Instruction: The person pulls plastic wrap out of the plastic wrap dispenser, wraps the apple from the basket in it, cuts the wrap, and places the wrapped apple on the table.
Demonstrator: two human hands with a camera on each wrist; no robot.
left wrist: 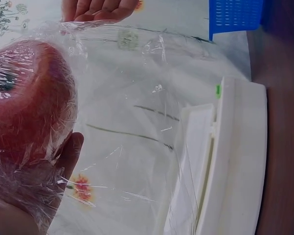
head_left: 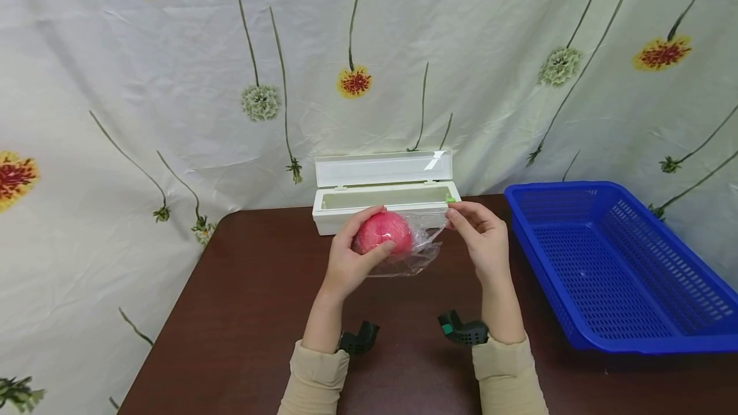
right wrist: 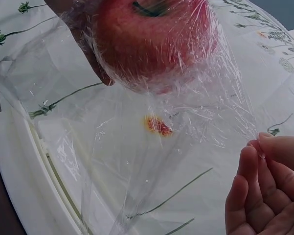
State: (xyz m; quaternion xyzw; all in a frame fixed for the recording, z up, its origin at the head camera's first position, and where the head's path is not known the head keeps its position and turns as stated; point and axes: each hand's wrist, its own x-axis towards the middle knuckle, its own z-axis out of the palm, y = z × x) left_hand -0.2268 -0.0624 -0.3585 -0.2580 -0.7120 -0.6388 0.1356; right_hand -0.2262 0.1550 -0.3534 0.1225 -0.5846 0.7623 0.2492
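A red apple (head_left: 385,233) with a green stem is partly wrapped in clear plastic wrap (head_left: 416,260). My left hand (head_left: 353,260) grips the apple through the film, thumb across its near side and fingers behind it. With thumb and fingertips, my right hand (head_left: 483,239) pinches a corner of the film and draws it out to the right. In the right wrist view the film (right wrist: 225,107) runs taut from the apple (right wrist: 151,44) to those fingertips. Loose film also hangs below the apple, in front of the white wrap box.
A white wrap dispenser box (head_left: 334,219), lid (head_left: 380,168) raised and a green slider (head_left: 450,200) at its right end, stands at the back of the dark brown table (head_left: 248,312). To the right is a blue plastic basket (head_left: 553,312). A flowered curtain (head_left: 196,50) hangs behind.
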